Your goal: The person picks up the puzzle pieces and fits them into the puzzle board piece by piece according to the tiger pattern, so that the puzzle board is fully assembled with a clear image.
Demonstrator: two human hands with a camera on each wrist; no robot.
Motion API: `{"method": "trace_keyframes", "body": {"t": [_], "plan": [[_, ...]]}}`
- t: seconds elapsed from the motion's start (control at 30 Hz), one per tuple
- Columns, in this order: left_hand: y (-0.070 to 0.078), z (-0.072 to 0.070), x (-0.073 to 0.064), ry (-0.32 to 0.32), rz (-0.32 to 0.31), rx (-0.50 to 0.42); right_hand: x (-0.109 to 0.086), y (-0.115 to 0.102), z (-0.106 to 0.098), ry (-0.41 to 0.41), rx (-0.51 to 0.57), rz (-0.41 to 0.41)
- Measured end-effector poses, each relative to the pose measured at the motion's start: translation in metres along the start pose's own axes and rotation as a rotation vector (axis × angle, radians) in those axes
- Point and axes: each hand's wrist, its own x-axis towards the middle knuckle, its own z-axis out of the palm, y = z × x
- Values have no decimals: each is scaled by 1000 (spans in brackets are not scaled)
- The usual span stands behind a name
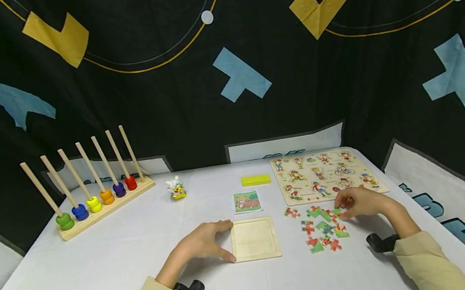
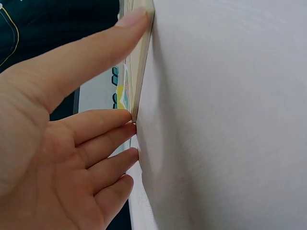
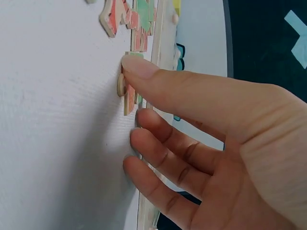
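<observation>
A square wooden puzzle tray [image 1: 254, 240] lies before the person. Along its left side the left hand [image 1: 206, 242] spreads its thumb and straight fingers, the thumb on the rim near the lower corner and the index fingertip at the upper one. To the tray's right, loose jigsaw pieces [image 1: 325, 228] in red and green lie in a cluster. At the cluster's right edge the right hand [image 1: 359, 202] pinches a jigsaw piece [image 3: 129, 98] with thumb and index finger; the index tip is hidden in the right wrist view. Its other fingers curl loosely.
Behind the tray lie a small picture card [image 1: 246, 202] and a yellow block [image 1: 256, 180]. A wooden peg board [image 1: 315, 197] with figures sits behind the pieces. At back left stand a rack of pegs with coloured rings [image 1: 109, 206] and a small toy figure [image 1: 176, 188].
</observation>
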Motion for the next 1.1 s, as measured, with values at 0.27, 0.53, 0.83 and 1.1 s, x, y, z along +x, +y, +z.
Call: {"method": "trace_keyframes", "body": {"t": [0.27,0.53,0.83,1.1], "plan": [[0,-1,-1,-2,-7,0,2,-1,-1,6,-3,8],[-2,2,0,0,-14,15,1,4,-2,29,-7,-12],[-3,3,2,9,-24,15,2,-1,-5,108,-9,-43],[-3,3,0,12,-22,16,6,-22,-2,211,-24,-84]]}}
